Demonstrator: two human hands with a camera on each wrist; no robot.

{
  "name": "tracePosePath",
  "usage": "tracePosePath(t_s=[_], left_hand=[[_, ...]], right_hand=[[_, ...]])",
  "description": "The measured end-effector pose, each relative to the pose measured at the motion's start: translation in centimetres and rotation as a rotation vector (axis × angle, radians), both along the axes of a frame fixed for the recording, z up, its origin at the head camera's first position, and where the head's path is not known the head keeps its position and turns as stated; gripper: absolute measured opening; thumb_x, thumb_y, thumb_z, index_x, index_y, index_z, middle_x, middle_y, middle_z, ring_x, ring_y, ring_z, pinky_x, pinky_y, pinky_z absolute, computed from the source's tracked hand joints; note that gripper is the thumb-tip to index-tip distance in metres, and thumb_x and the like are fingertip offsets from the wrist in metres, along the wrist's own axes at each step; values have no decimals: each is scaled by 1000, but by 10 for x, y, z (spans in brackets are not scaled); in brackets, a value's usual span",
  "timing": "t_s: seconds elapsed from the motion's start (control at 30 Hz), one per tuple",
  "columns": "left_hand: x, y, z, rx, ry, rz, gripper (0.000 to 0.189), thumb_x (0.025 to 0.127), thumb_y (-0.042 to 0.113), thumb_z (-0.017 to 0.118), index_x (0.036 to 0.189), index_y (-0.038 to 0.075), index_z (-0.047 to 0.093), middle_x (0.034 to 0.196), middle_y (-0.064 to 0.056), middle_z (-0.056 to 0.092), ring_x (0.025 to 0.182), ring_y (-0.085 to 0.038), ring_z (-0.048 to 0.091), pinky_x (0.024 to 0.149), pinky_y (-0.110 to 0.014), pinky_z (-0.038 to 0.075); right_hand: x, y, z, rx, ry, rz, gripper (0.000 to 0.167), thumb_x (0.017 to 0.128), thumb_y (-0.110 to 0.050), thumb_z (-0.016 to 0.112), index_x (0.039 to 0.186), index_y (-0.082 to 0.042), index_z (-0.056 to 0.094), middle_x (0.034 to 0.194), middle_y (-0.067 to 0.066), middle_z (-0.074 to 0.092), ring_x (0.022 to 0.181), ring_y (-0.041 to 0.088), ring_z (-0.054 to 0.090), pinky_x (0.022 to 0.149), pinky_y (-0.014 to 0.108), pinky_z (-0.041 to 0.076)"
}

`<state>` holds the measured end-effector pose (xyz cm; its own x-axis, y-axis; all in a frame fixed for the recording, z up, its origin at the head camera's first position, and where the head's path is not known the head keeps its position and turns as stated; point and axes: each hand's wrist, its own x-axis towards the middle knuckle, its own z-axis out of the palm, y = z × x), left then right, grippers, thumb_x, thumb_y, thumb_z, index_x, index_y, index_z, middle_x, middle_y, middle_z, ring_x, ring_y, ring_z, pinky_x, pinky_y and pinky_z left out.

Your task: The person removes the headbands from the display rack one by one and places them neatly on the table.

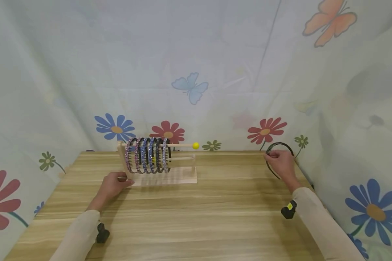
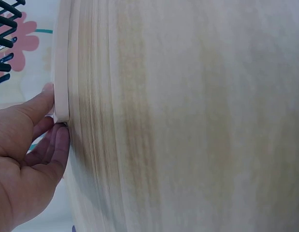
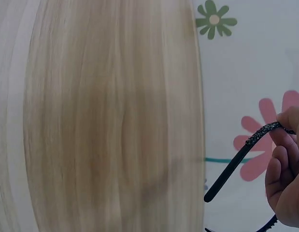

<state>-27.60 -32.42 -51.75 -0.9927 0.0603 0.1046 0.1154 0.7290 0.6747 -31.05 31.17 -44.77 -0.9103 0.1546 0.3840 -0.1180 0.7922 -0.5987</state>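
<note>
A wooden headband stand [image 1: 186, 177] is on the left part of the table, with several glittery toothed headbands [image 1: 144, 156] in pink, blue, black and silver hung on its rod. At the base's left end, my left hand [image 1: 113, 184] pinches the corner; in the left wrist view the thumb lies along the base edge [image 2: 61, 96] and the fingers curl at its end. Far to the right, my right hand [image 1: 283, 165] holds a black headband [image 3: 231, 166] up over the table, thumb and fingers on its sparkly part, its smooth tip pointing down.
A yellow ball [image 1: 195, 145] caps the rod's right end, and a lower wooden bar [image 1: 184, 157] runs beneath it. The wood-grain table [image 1: 215, 217] ends at a flower-printed curtain [image 1: 222, 119] at the back and sides. Each wrist carries a small black camera [image 1: 289, 210].
</note>
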Motion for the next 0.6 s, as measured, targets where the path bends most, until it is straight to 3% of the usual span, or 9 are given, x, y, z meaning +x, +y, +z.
tracePosePath(t_s=[0.23, 0.4, 0.6], left_hand=[[-1, 0, -1, 0, -13, 10, 41, 93, 23, 78, 118, -9, 70, 114, -27, 72, 104, -41, 72, 85, -51, 59], [-1, 0, -1, -11, -25, 24, 44, 93, 25, 78, 120, -9, 70, 115, -26, 72, 105, -41, 72, 85, -50, 60], [0, 1, 0, -19, -27, 29, 44, 93, 25, 77, 120, -9, 69, 115, -27, 72, 105, -42, 71, 85, -51, 59]], right_hand=[[-2, 13, -10, 45, -3, -17, 27, 91, -21, 77, 70, -4, 72, 65, 5, 68, 64, 19, 60, 67, 37, 48], [-2, 20, -18, 61, -67, -58, 34, 92, -25, 75, 64, -7, 65, 55, -3, 56, 57, 16, 50, 64, 34, 41], [-5, 26, -26, 93, -78, -31, 38, 92, -23, 74, 60, -9, 60, 52, -4, 49, 54, 17, 45, 65, 36, 37]])
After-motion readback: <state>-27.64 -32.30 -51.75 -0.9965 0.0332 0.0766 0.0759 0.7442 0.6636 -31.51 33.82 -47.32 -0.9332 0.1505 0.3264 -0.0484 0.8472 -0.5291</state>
